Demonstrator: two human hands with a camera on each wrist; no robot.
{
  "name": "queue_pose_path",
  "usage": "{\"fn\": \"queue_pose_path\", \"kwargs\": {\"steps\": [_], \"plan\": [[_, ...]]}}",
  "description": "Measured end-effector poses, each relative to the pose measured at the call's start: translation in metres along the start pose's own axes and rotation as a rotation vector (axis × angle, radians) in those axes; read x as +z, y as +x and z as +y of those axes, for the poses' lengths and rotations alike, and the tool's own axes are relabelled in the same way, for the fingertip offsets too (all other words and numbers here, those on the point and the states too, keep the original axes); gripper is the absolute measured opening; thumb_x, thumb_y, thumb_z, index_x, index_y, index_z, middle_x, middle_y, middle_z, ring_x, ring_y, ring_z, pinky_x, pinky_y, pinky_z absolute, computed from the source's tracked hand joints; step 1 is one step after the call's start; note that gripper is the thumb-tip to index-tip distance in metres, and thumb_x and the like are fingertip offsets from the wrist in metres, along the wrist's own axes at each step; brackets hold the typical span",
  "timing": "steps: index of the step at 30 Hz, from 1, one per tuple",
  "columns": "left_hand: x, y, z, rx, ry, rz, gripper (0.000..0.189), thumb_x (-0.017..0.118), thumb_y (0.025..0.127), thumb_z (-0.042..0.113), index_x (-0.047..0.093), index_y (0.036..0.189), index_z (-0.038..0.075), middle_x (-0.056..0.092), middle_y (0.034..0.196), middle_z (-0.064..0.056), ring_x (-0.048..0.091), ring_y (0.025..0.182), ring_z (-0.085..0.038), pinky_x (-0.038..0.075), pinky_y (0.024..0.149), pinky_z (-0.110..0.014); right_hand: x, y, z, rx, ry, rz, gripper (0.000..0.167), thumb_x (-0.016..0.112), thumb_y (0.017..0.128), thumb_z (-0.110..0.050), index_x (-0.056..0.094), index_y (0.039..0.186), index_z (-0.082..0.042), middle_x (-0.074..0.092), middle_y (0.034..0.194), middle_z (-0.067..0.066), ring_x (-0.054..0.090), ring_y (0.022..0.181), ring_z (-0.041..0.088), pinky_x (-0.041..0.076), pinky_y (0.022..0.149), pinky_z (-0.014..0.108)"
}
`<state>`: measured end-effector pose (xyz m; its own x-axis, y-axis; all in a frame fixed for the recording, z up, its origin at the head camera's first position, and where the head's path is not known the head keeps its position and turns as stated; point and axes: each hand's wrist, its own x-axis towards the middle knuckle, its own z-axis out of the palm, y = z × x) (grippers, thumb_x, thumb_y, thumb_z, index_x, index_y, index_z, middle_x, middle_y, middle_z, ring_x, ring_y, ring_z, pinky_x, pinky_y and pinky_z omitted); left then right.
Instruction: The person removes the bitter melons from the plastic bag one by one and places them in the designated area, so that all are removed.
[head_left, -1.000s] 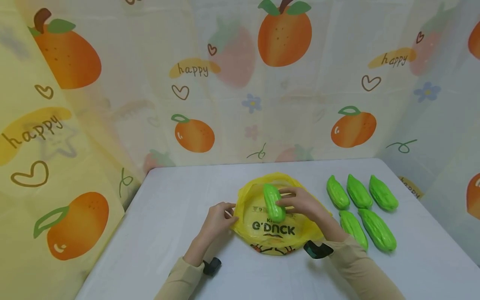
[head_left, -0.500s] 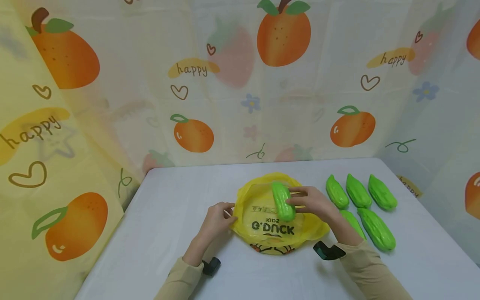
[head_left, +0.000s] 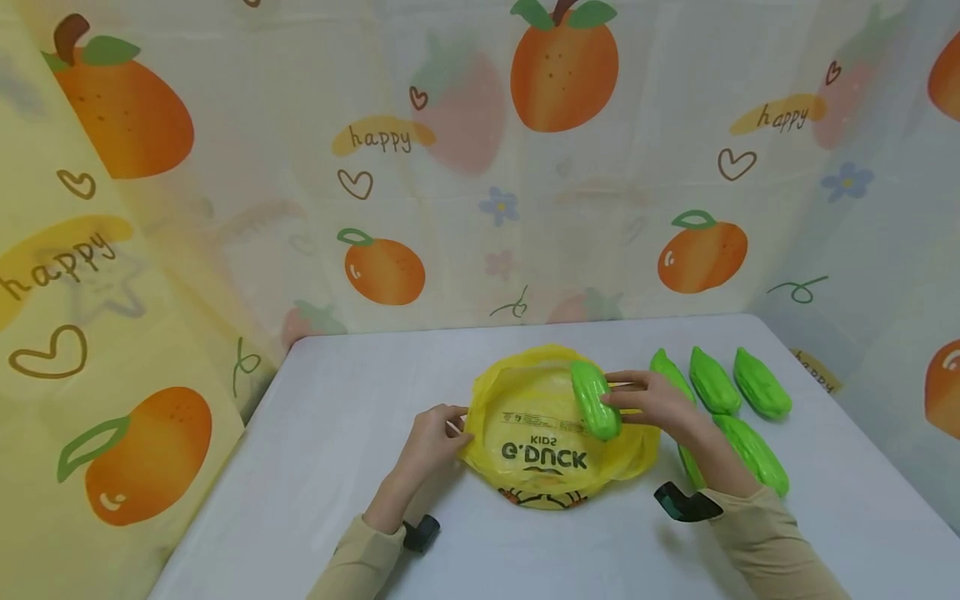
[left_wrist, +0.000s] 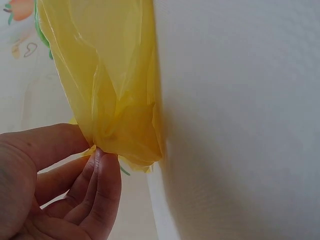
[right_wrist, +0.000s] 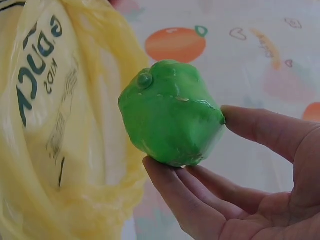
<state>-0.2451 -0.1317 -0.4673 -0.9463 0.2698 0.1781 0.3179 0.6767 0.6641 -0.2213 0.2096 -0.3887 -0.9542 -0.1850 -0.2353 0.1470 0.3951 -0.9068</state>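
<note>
A yellow plastic bag with upside-down dark lettering lies on the table, its mouth spread wide. My left hand pinches the bag's left edge; the left wrist view shows thumb and fingertips on the gathered film. Over the right part of the bag, my right hand holds a glossy green gourd-like vegetable. Seen end-on in the right wrist view, the vegetable has a small round stub, with the thumb on one side and fingertips on the other.
Several similar green vegetables lie in two rows on the right of the white table; my right forearm partly covers the nearer row. A fruit-printed curtain stands behind and along the sides.
My right hand has moved steadily right with the green vegetable, from above the bag's middle to its right side. The left hand keeps its pinch on the bag, almost unmoved.
</note>
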Motion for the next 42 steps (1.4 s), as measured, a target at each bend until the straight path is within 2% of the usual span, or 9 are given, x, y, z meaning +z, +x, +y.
{"fn": "queue_pose_path", "kwargs": {"steps": [5, 18, 28, 42], "plan": [[0.0, 0.0, 0.0, -0.006, -0.001, -0.002, 0.036, 0.075, 0.078, 0.01, 0.068, 0.113, 0.004, 0.064, 0.086, -0.004, 0.062, 0.073, -0.012, 0.052, 0.061, -0.019, -0.01, -0.008, -0.002, -0.015, -0.019, -0.005, 0.067, 0.064, 0.09, -0.03, 0.037, 0.141, 0.005, 0.044, 0.138, 0.029, 0.056, 0.115, 0.03, 0.052, 0.092, 0.04], [-0.001, 0.0, 0.003, -0.014, -0.002, -0.005, 0.037, 0.074, 0.078, 0.009, 0.067, 0.114, 0.002, 0.065, 0.086, -0.006, 0.062, 0.074, -0.013, 0.052, 0.061, -0.019, -0.035, -0.018, 0.011, -0.03, -0.067, 0.022, 0.07, 0.062, 0.091, -0.033, 0.034, 0.143, 0.006, 0.038, 0.142, 0.031, 0.052, 0.121, 0.035, 0.051, 0.093, 0.041], [-0.002, -0.001, 0.006, -0.021, -0.01, -0.004, 0.037, 0.074, 0.079, 0.01, 0.067, 0.114, 0.002, 0.065, 0.086, -0.006, 0.062, 0.074, -0.013, 0.052, 0.062, -0.019, -0.053, -0.03, 0.017, 0.005, -0.117, 0.04, 0.072, 0.058, 0.093, -0.038, 0.031, 0.144, 0.006, 0.032, 0.146, 0.031, 0.048, 0.124, 0.039, 0.048, 0.096, 0.045], [-0.002, -0.002, 0.007, -0.025, -0.02, -0.006, 0.037, 0.074, 0.079, 0.009, 0.067, 0.114, 0.001, 0.064, 0.085, -0.004, 0.063, 0.073, -0.013, 0.053, 0.06, -0.019, -0.079, -0.044, 0.034, 0.012, -0.158, 0.072, 0.068, 0.052, 0.097, -0.035, 0.03, 0.142, 0.011, 0.032, 0.144, 0.034, 0.049, 0.123, 0.038, 0.049, 0.094, 0.045]]}}
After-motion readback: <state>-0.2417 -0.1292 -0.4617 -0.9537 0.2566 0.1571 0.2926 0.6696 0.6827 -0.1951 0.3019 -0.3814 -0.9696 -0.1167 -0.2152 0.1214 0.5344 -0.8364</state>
